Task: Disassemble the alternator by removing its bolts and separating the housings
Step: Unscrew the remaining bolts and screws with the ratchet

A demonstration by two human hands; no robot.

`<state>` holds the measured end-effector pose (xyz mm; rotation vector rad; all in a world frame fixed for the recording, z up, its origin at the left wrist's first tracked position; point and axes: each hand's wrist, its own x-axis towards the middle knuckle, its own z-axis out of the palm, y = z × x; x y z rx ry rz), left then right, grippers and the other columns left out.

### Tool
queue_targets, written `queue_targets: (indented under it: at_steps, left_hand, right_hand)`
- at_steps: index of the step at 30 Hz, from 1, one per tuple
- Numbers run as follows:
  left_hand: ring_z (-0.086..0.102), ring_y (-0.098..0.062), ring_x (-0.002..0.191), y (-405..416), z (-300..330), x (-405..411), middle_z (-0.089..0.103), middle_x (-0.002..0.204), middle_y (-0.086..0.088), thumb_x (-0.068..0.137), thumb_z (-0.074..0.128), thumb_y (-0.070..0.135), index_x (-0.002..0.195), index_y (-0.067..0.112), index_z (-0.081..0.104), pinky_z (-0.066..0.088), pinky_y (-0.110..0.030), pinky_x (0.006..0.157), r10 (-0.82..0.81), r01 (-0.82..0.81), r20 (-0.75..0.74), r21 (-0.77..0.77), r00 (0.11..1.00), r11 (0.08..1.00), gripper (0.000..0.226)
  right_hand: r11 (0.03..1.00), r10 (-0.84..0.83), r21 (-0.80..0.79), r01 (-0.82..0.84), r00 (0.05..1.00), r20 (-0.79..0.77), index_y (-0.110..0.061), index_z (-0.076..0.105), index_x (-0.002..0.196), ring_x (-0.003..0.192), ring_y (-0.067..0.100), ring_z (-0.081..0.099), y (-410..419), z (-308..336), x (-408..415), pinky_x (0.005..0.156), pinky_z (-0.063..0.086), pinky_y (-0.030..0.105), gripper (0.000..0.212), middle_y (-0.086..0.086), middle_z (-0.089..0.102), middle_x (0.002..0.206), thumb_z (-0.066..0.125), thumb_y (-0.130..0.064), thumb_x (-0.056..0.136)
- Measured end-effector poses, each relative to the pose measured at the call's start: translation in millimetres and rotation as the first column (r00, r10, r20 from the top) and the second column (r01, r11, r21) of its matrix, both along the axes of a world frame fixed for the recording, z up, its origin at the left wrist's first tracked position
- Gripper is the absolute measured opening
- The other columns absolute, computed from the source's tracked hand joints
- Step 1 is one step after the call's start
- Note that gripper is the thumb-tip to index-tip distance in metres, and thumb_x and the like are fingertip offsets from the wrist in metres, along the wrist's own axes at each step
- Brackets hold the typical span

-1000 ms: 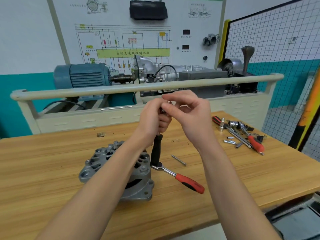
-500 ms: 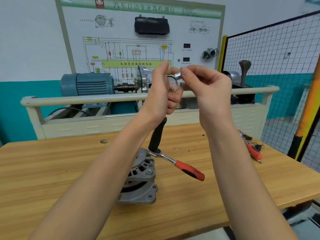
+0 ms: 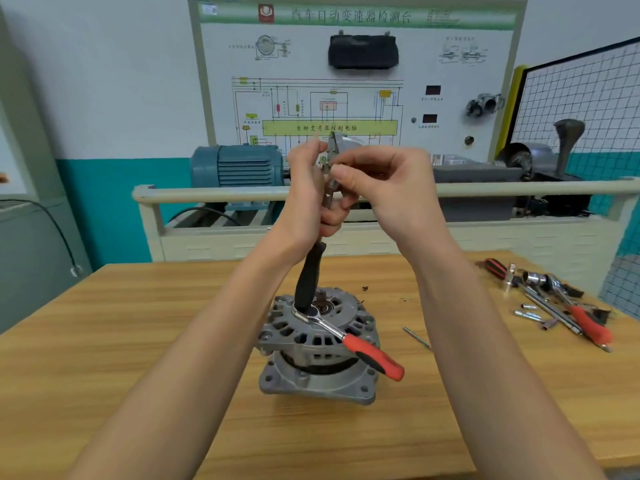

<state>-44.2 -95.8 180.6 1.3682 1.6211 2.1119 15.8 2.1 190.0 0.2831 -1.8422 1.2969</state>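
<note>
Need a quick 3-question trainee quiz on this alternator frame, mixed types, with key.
1. True or false: the alternator lies on the wooden bench, touched by neither hand.
2. Multiple choice: the black-handled tool is gripped by A) the left hand B) the right hand C) neither.
3. Fill in: the loose pile of sockets and tools lies at the bench's ___ side.

Key: 1 true; 2 A; 3 right. The right hand's fingers pinch at the tool's top end; what they hold is too small to tell.
</note>
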Motion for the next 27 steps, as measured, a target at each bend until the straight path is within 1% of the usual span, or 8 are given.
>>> queue_targets:
  at_steps: [3, 5, 8, 13, 18, 22, 25, 27]
  left_hand:
    - [0.009, -0.012, 0.048, -3, -5, -10, 0.043, 0.049, 0.009, 0.09, 0.013, 0.054, 0.077, 0.026, 0.046, 0.006, -0.024, 0.048, -0.01, 0.01, 0.022, 0.019, 1.0, 1.0, 0.045]
    - [0.013, -0.008, 0.043, -3, -9, -16, 0.044, 0.052, 0.009, 0.092, 0.012, 0.052, 0.076, 0.028, 0.052, 0.006, -0.022, 0.047, -0.018, 0.016, 0.034, 0.036, 0.999, 0.999, 0.05]
    - [0.014, -0.005, 0.041, -4, -15, -24, 0.048, 0.057, 0.01, 0.097, 0.008, 0.048, 0.081, 0.021, 0.043, 0.005, -0.024, 0.048, -0.038, 0.035, 0.063, 0.057, 0.997, 0.998, 0.046]
    - [0.017, -0.007, 0.041, -4, -18, -37, 0.047, 0.056, 0.008, 0.101, 0.011, 0.045, 0.09, 0.014, 0.032, 0.008, -0.02, 0.045, -0.104, 0.078, 0.194, 0.137, 0.975, 0.988, 0.039]
    - [0.019, -0.009, 0.045, -5, -24, -44, 0.044, 0.057, -0.001, 0.1, 0.016, 0.029, 0.088, 0.009, 0.044, 0.012, -0.023, 0.043, -0.152, 0.126, 0.194, 0.14, 0.969, 0.982, 0.037]
    - [0.029, -0.01, 0.045, -3, -35, -44, 0.041, 0.052, 0.001, 0.09, 0.03, 0.012, 0.103, 0.002, 0.045, 0.028, -0.023, 0.043, -0.006, -0.007, 0.11, 0.117, 0.994, 0.993, 0.022]
    - [0.04, -0.009, 0.048, 0, -49, -41, 0.044, 0.053, 0.004, 0.095, 0.038, 0.008, 0.087, 0.006, 0.045, 0.04, -0.029, 0.052, 0.207, -0.206, -0.042, 0.02, 0.977, 0.978, 0.011]
    - [0.04, -0.008, 0.05, 1, -57, -40, 0.042, 0.055, 0.004, 0.103, 0.033, 0.01, 0.078, 0.011, 0.044, 0.042, -0.03, 0.054, 0.269, -0.271, -0.141, 0.01, 0.953, 0.963, 0.028]
  right_hand:
    - [0.999, -0.039, 0.023, 0.038, 0.999, 0.016, -0.006, 0.071, 0.087, 0.056, 0.017, 0.058, -6, -2, -11, 0.058, 0.053, 0.026, 0.007, 0.002, 0.066, 0.07, 0.071, -0.001, 0.083]
    - [0.995, -0.069, 0.076, 0.066, 0.997, 0.044, -0.006, 0.072, 0.087, 0.056, 0.008, 0.057, -7, -3, -18, 0.058, 0.051, 0.024, 0.006, 0.0, 0.065, 0.069, 0.072, -0.003, 0.083]
    - [0.982, -0.116, 0.156, 0.104, 0.991, 0.067, -0.009, 0.073, 0.088, 0.056, -0.003, 0.054, -6, -5, -26, 0.062, 0.046, 0.017, 0.006, -0.005, 0.064, 0.068, 0.073, -0.006, 0.082]
    - [0.969, -0.135, 0.212, 0.125, 0.99, 0.032, -0.012, 0.073, 0.084, 0.074, 0.014, 0.064, -8, -9, -34, 0.073, 0.052, 0.027, 0.007, 0.003, 0.069, 0.077, 0.076, -0.008, 0.078]
    - [0.979, -0.121, 0.175, 0.107, 0.99, 0.072, -0.009, 0.069, 0.082, 0.05, 0.01, 0.058, -4, -7, -42, 0.062, 0.053, 0.027, 0.005, 0.005, 0.064, 0.062, 0.069, -0.009, 0.087]
    - [0.976, -0.133, 0.185, 0.118, 0.989, 0.068, -0.01, 0.07, 0.084, 0.063, 0.01, 0.063, -5, -7, -46, 0.07, 0.054, 0.027, 0.004, 0.005, 0.067, 0.068, 0.068, -0.01, 0.087]
    - [0.982, -0.106, 0.163, 0.093, 0.991, 0.078, -0.011, 0.07, 0.085, 0.066, 0.005, 0.059, -6, -7, -49, 0.072, 0.052, 0.028, 0.004, -0.006, 0.063, 0.068, 0.067, -0.008, 0.088]
    - [0.987, -0.085, 0.142, 0.073, 0.993, 0.081, -0.012, 0.069, 0.085, 0.066, 0.0, 0.057, -6, -8, -49, 0.072, 0.051, 0.024, 0.006, -0.007, 0.063, 0.069, 0.067, -0.008, 0.088]
